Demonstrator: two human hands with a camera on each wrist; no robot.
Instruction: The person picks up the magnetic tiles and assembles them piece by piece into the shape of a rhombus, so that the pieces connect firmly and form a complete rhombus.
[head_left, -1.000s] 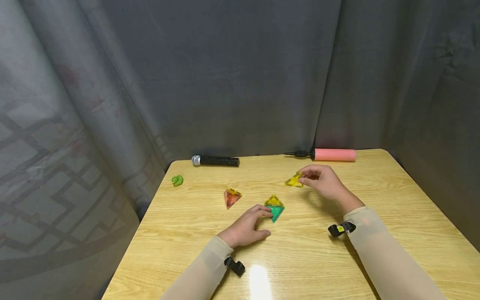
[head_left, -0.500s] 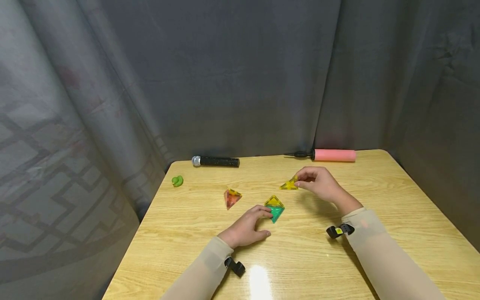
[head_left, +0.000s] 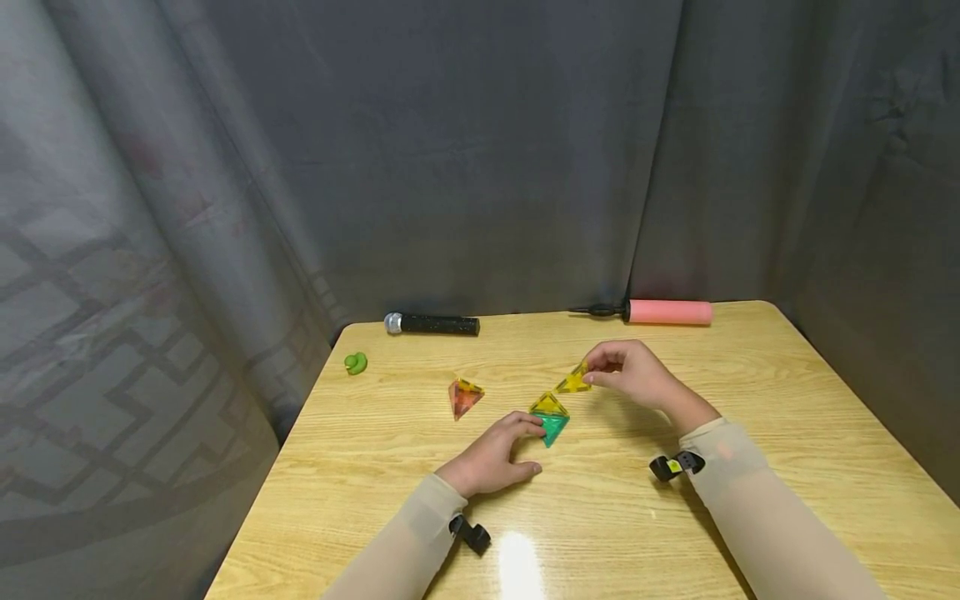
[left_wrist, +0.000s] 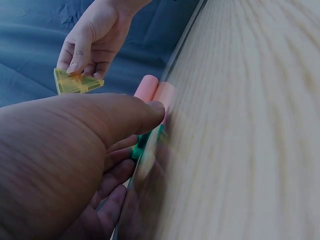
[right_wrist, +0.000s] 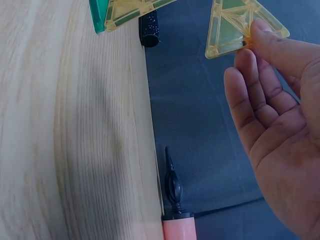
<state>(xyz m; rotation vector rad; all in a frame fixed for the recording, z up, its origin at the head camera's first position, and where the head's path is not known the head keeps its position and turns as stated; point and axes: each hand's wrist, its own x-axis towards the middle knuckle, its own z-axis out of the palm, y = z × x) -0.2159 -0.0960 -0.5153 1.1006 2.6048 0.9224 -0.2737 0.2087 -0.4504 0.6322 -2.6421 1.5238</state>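
Observation:
Between thumb and fingers, my right hand (head_left: 633, 375) pinches a clear yellow triangular magnetic tile (right_wrist: 242, 27), held above the table. Just left of and below it in the head view, a second yellow triangular tile (head_left: 550, 404) adjoins a green triangular tile (head_left: 553, 428). In the right wrist view, the held tile and that second yellow one (right_wrist: 132, 9) are apart. My left hand (head_left: 495, 454) rests low at the table, its fingertips touching the green tile and its thumb stretched out. Most of the green tile (left_wrist: 142, 145) is hidden behind the fingers in the left wrist view.
Left of the tiles lies an orange-red tile piece (head_left: 465, 399) with a yellow edge. A green toy (head_left: 356, 363), a black microphone (head_left: 435, 325) and a pink hand pump (head_left: 667, 312) lie toward the wooden table's (head_left: 360, 500) back edge. Grey curtains (head_left: 480, 167) hang around.
My right hand has moved left and slightly nearer with the yellow tile, bringing it close to the yellow and green pair. The left hand has stayed in place.

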